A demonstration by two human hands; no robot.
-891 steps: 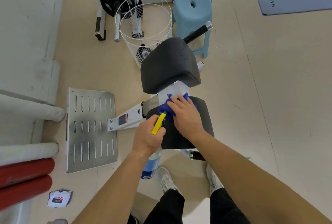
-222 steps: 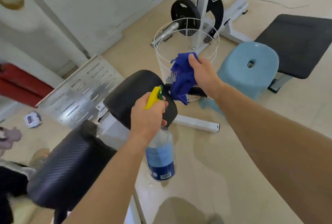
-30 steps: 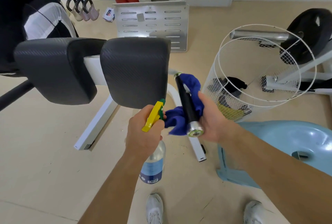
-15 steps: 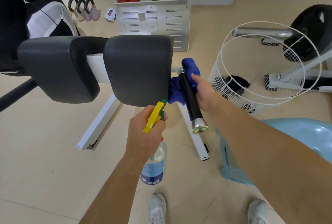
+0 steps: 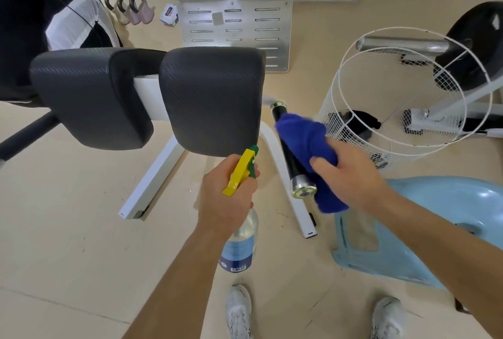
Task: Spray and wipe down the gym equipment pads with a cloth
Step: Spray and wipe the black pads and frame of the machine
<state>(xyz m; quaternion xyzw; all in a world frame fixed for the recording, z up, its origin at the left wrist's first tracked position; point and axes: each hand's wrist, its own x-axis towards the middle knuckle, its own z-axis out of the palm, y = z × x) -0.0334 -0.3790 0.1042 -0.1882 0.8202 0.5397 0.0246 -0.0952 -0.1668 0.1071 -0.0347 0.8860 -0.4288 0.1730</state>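
Two dark grey pads sit side by side on a white frame, the right pad (image 5: 212,99) nearer me and the left pad (image 5: 89,96) beside it. My left hand (image 5: 226,197) grips a spray bottle (image 5: 239,246) by its yellow and green trigger head, just below the right pad. My right hand (image 5: 351,178) holds a blue cloth (image 5: 307,145) wrapped over the machine's black handle bar (image 5: 292,167), whose silver end cap points toward me.
A white wire basket (image 5: 408,99) stands right of the handle, with a light blue stool (image 5: 424,229) below it. A slotted metal footplate (image 5: 234,25) lies behind the pads. A weight plate (image 5: 473,44) is at far right. A person in dark clothing (image 5: 40,12) is at upper left.
My right hand has slid the blue cloth back down the handle bar toward its silver end. The spray bottle in my left hand has hardly moved.
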